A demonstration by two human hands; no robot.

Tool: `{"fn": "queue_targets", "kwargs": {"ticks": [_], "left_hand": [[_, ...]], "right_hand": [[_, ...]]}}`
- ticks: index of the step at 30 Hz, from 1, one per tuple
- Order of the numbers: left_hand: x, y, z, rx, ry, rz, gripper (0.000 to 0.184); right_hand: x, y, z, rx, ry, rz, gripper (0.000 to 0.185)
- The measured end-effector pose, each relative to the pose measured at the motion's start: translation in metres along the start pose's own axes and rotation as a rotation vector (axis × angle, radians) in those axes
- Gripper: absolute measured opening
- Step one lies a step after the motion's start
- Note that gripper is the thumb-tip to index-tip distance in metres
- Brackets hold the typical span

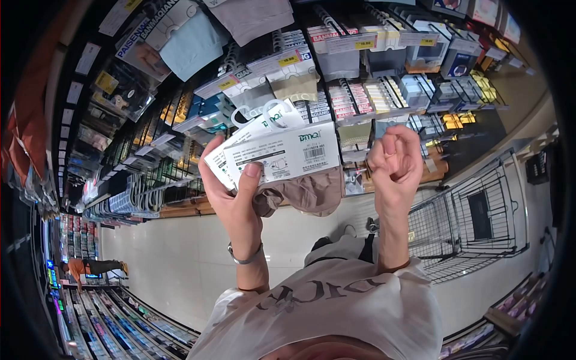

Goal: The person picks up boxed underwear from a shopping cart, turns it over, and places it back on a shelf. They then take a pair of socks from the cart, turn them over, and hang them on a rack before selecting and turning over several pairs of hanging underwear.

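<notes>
My left hand is closed on packs of underwear, its thumb pressed across the front. At least two white header cards overlap there, with hanging loops on top, green lettering and a barcode on the front one. Below the card hangs brownish folded fabric. To the right of the packs, my right hand is raised apart from them, its fingers curled toward the palm. I see nothing in it.
Racks of packaged underwear on hooks, with price tags, stand ahead. A wire shopping cart stands at the right on the pale tiled floor. Another person in an orange top is far left, near more shelves.
</notes>
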State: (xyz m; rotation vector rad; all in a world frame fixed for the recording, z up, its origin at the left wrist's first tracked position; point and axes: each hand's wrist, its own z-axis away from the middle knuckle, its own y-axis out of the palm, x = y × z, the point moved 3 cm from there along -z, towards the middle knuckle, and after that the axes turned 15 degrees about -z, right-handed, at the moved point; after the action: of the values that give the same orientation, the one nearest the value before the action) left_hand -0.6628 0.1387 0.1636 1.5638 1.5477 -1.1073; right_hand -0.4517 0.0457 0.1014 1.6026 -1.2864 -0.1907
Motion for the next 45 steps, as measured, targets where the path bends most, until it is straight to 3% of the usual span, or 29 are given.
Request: {"fn": "queue_targets", "kwargs": {"ticks": [2,5,6,8,10,11,12,13,16,18,20,21,22,24,27,29,31,36,38,41,45], "left_hand": [[0.0,0.003,0.001,-0.003,0.022,-0.018,0.06],[0.025,0.0,-0.002,0.269,-0.364,0.472,0.059],[0.018,0.011,0.003,0.295,-0.613,0.664,0.051],[0.073,0.034,0.004,0.53,-0.947,1.297,0.044],[0.058,0.057,0.025,0.69,-1.239,1.829,0.042],[0.045,0.063,0.034,0.647,-1.338,1.956,0.041],[0.048,0.069,0.041,0.632,-1.442,2.025,0.023],[0.051,0.074,0.049,0.608,-1.551,2.089,0.015],[0.054,0.079,0.058,0.61,-1.467,2.023,0.018],[0.07,0.078,0.062,0.66,-1.348,1.951,0.022],[0.079,0.076,0.056,0.909,-1.213,1.762,0.03],[0.081,0.072,0.054,1.024,-1.14,1.664,0.035],[0.083,0.067,0.055,1.002,-1.083,1.434,0.038],[0.087,0.058,0.056,0.886,-0.943,1.082,0.044],[0.109,0.037,0.062,0.528,-0.699,0.765,0.051],[0.16,0.006,0.07,0.245,-0.529,0.384,0.056],[0.16,-0.006,0.062,0.144,-0.429,0.248,0.058],[0.112,0.005,0.036,0.303,-0.326,0.572,0.058],[0.1,0.006,0.036,0.291,-0.339,0.649,0.062],[0.084,0.01,0.039,0.313,-0.494,0.683,0.069],[0.084,0.003,0.042,0.433,-0.424,0.512,0.058]], "right_hand": [[-0.002,-0.001,-0.001,0.009,-0.019,-0.011,0.064],[-0.006,-0.002,-0.002,0.023,0.036,-0.03,0.059],[-0.009,-0.002,-0.003,0.027,0.067,-0.038,0.057],[-0.02,-0.002,-0.004,0.042,0.182,-0.006,0.051],[-0.03,0.002,-0.006,0.155,0.275,0.09,0.04],[-0.035,0.007,-0.005,0.16,0.343,0.071,0.04],[-0.039,0.015,-0.004,0.164,0.41,0.05,0.041],[-0.042,0.02,-0.003,0.168,0.478,0.029,0.042],[-0.048,0.021,0.004,0.112,0.732,-0.012,0.048],[-0.05,0.015,-0.001,0.136,0.759,0.013,0.047],[-0.051,0.01,-0.005,0.131,0.731,0.059,0.044],[-0.052,0.007,-0.005,0.137,0.725,0.083,0.046],[-0.054,0.003,-0.006,0.143,0.722,0.108,0.047],[-0.049,0.0,-0.007,0.123,0.822,0.126,0.048],[-0.057,-0.012,-0.009,0.09,0.721,0.145,0.043],[-0.058,-0.015,-0.01,0.04,0.643,0.038,0.039],[-0.056,-0.025,-0.016,0.019,0.661,0.016,0.038],[-0.056,-0.047,-0.02,-0.163,0.662,-0.066,0.042],[-0.053,-0.047,-0.02,-0.136,0.647,-0.055,0.043],[-0.051,-0.052,-0.02,-0.119,0.654,-0.04,0.043],[-0.046,-0.049,-0.02,-0.117,0.658,-0.002,0.04]]}}
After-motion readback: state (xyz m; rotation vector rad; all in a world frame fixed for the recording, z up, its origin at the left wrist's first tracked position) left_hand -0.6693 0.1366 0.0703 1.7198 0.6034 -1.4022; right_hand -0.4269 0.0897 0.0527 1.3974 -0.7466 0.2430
